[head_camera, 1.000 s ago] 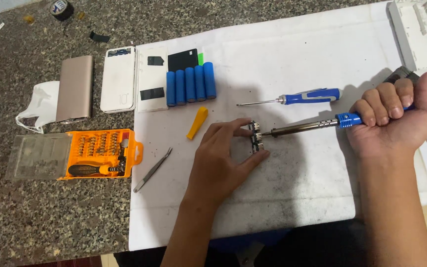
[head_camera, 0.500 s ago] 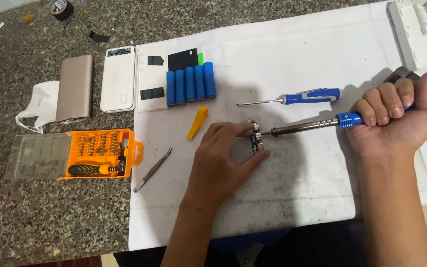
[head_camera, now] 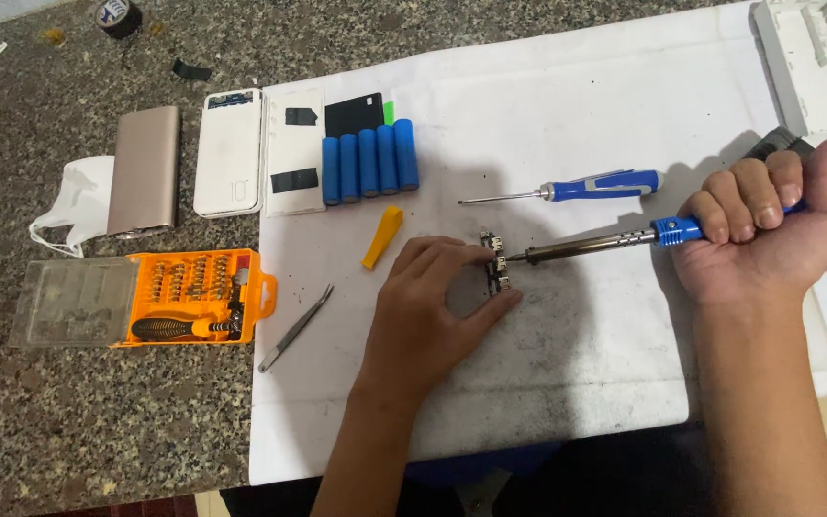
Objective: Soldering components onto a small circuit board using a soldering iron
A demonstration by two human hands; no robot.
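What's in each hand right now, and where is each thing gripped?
Right hand fists the soldering iron by its blue handle. Left hand pinches the small circuit board by its edges with fingers and thumb.

Small circuit board, dark with metal connectors, stands on edge on the white sheet, centre of scene, pinched between left hand thumb and fingers. Soldering iron, grey metal shaft with blue grip, lies nearly level, pointing left, tip touching the board's right side. Its handle is clenched in the right hand fist, right of centre.
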